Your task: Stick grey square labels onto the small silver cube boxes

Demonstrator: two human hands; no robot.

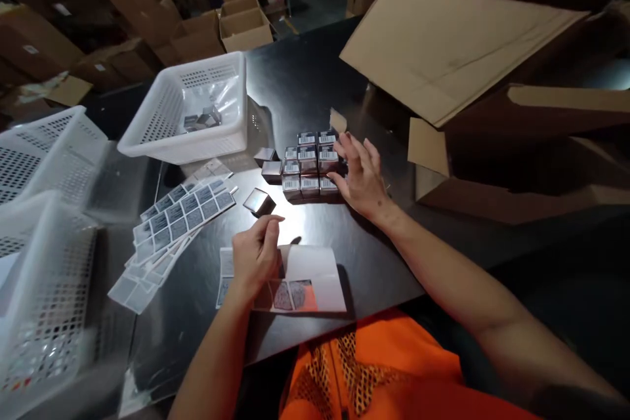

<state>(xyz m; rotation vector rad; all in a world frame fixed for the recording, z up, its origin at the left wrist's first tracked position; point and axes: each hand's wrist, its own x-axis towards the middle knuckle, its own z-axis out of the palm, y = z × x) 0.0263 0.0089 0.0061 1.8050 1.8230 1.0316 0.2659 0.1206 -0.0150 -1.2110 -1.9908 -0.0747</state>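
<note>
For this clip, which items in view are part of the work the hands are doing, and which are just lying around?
In use:
- left hand on the white label sheet
- right hand against the block of small labelled silver boxes
- loose unlabelled silver box
- fanned grey sticker sheets

Lying about:
- white perforated plastic basket
- open brown cardboard cartons

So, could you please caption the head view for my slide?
Left hand on a label sheet; right hand against stacked small boxes.

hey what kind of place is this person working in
Probably a warehouse packing or labelling station. Cardboard cartons are piled behind a dark table, white mesh baskets stand on it, and label sheets lie beside a block of small labelled boxes.
</note>
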